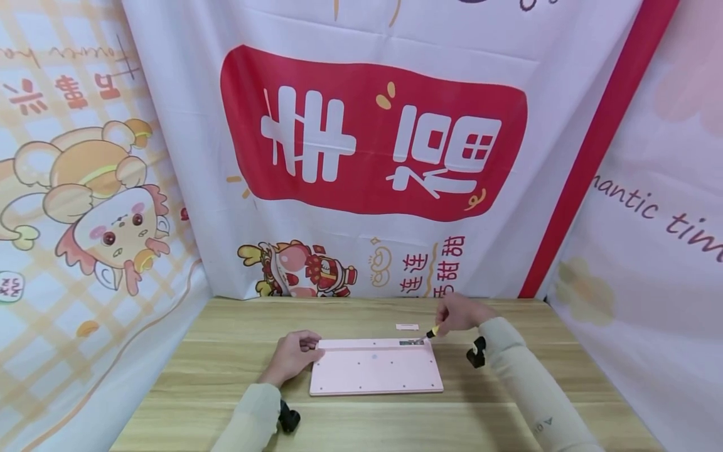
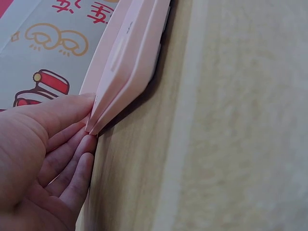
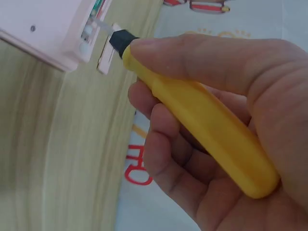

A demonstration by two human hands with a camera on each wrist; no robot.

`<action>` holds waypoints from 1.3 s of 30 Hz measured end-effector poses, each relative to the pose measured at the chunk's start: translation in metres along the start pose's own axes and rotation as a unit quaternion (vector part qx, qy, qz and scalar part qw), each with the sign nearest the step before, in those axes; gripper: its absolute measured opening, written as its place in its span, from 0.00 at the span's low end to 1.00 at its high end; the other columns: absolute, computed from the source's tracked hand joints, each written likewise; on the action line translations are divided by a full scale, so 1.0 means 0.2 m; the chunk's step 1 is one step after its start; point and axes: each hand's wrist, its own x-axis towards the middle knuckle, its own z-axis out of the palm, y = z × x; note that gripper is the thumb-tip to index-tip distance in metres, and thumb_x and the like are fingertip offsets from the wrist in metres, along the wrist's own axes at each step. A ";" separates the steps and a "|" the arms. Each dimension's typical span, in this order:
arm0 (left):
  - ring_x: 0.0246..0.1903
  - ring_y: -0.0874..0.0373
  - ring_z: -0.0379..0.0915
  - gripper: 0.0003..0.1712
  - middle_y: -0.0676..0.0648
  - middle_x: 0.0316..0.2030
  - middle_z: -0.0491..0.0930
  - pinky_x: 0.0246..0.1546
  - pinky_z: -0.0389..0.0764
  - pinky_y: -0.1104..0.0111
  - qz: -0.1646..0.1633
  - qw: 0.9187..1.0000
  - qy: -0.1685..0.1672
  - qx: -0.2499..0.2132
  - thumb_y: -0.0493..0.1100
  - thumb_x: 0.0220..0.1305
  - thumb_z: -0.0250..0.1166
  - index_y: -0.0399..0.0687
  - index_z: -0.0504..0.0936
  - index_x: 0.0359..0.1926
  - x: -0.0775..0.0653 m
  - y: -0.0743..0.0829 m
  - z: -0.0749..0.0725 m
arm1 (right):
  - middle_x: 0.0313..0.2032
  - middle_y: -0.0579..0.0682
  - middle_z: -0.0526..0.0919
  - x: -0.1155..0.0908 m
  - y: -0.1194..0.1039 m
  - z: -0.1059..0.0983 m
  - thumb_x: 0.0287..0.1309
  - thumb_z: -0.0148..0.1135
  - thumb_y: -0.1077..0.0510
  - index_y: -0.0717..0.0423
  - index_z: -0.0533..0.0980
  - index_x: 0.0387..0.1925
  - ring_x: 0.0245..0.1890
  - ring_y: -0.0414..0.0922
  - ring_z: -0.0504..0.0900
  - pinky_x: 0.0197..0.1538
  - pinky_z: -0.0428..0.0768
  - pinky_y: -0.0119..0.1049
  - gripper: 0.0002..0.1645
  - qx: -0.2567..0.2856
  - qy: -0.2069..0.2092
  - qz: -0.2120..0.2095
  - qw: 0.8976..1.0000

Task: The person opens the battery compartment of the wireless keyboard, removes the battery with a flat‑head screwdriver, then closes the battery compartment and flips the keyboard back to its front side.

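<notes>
A pink keyboard [image 1: 375, 373] lies face down on the table, its underside dotted with small screws. Near its far right corner is an uncovered slot [image 1: 412, 343] with green circuit board inside. My left hand [image 1: 294, 356] pinches the far left corner, thumb on top and fingers below the edge [image 2: 103, 108]. In my right hand [image 1: 460, 312] is a screwdriver [image 3: 207, 127] with a yellow handle and a black collar. My thumb and curled fingers grip the handle, and the thin tip reaches into the slot in the right wrist view.
A small pink cover strip [image 1: 407, 326] lies on the wooden table [image 1: 237, 358] just beyond the keyboard. Printed cloth hangings [image 1: 373, 138] stand behind the table and on both sides. A black wrist camera [image 1: 476, 352] hangs beside the right sleeve.
</notes>
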 end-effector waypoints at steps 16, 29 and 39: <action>0.45 0.59 0.83 0.17 0.50 0.44 0.88 0.52 0.88 0.59 -0.004 1.000 -0.002 0.004 0.42 0.63 0.78 0.48 0.88 0.52 -0.01 -0.01 0.00 | 0.20 0.40 0.82 -0.04 0.17 0.08 0.58 0.76 0.60 0.57 0.89 0.29 0.22 0.34 0.73 0.27 0.69 0.26 0.04 -0.016 -0.017 -0.009 1.000; 0.45 0.58 0.83 0.16 0.51 0.44 0.88 0.53 0.88 0.58 -0.005 1.000 0.003 0.011 0.42 0.63 0.78 0.50 0.89 0.52 0.00 0.01 -0.01 | 0.18 0.42 0.79 -0.03 0.27 0.11 0.65 0.71 0.59 0.59 0.89 0.30 0.21 0.35 0.69 0.28 0.68 0.28 0.09 0.016 -0.025 -0.022 0.999; 0.45 0.58 0.84 0.17 0.50 0.45 0.88 0.53 0.88 0.58 -0.003 1.000 0.003 0.009 0.42 0.63 0.78 0.48 0.88 0.52 0.00 -0.01 0.00 | 0.17 0.42 0.75 -0.03 0.30 0.14 0.70 0.65 0.58 0.67 0.86 0.27 0.18 0.36 0.65 0.24 0.62 0.28 0.18 0.035 -0.046 -0.024 0.998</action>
